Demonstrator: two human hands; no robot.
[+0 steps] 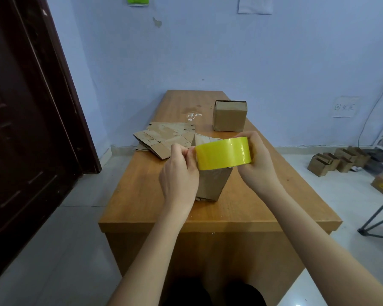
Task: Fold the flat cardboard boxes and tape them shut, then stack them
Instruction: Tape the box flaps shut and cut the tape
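On the far left of the table, a small pile of flat boxes is lying unfolded, so most of your folding is, by the look of it, waiting ahead of you. Just right of that pile and nearer to you, one folded box is standing on the table under your hands; I cannot tell whether its top seam carries any tape yet, because the roll is covering it.

Your left hand is pinching at the left edge of the yellow tape roll, thumb and forefinger pressed together as if you are picking up the loose end. No strip is visibly drawn out. Your right hand is gripping the roll from the right side, fingers curled over its top and thumb below, holding it just above the folded box.

Further right and farther away, a second box is sitting alone near the right edge, folded into shape. Its top looks closed from here, though any tape on it is too faint to confirm. Nothing is stacked: the two folded boxes are standing well apart.

So you are working roughly at the start of taping the near box. Sealing it, folding and taping the flat pile, and stacking them all are, as I judge it, left to do.

On the floor at the far right, more small boxes are sitting by the wall.
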